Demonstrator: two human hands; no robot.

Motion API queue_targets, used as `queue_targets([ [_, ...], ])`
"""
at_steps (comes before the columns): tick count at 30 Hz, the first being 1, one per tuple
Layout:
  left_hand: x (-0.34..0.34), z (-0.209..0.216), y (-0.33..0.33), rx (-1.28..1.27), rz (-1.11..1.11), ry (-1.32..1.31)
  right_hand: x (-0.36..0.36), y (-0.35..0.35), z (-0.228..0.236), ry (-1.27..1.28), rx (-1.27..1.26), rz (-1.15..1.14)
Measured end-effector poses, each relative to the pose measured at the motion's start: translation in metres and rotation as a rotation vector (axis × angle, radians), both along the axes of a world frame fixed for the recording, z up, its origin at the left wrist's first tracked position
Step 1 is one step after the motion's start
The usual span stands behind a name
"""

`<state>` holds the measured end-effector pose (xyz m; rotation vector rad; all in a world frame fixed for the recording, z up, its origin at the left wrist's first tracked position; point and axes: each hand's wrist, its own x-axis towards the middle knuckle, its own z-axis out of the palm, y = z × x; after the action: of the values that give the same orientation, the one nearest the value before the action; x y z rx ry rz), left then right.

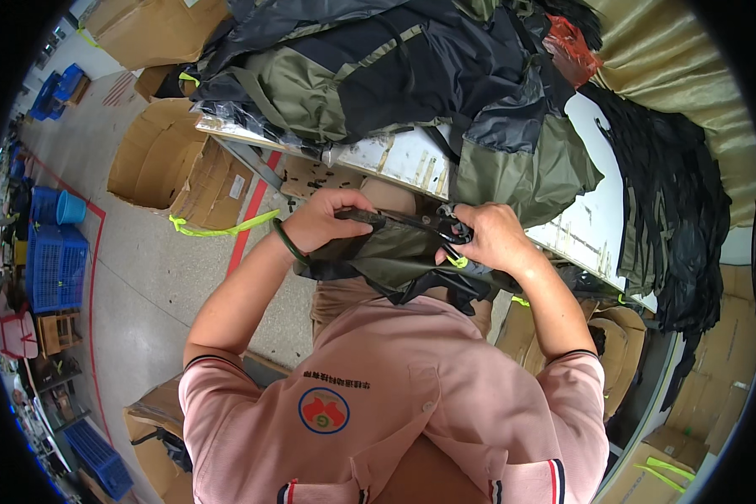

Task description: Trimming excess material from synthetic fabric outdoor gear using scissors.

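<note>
Strap of narrow black webbing (407, 222) runs left-right nearside of the white table (395, 157), left hand (323, 220) pinching its left end, right hand (495, 238) gripping black hardware (456, 228) at its right.

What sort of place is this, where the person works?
Probably a workshop or small factory for fabric goods: black and olive fabric is heaped on a white table, with an open cardboard box and a blue plastic crate on the floor.

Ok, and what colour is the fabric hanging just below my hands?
Olive green and black; the fabric shows in the head view.
</note>
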<state>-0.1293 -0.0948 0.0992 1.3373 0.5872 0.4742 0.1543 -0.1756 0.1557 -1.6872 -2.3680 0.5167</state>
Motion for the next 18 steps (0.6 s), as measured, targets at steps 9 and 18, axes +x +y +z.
queue_targets([
  [9, 0.0, -0.004, 0.045, 0.932, 0.702, 0.252, 0.038, -0.097, -0.109, 0.424, -0.185, -0.544],
  [18, 0.02, -0.08, -0.044, 1.244, -0.309, 0.382, 0.043, -0.142, -0.116, 0.837, -0.331, -0.595],
])
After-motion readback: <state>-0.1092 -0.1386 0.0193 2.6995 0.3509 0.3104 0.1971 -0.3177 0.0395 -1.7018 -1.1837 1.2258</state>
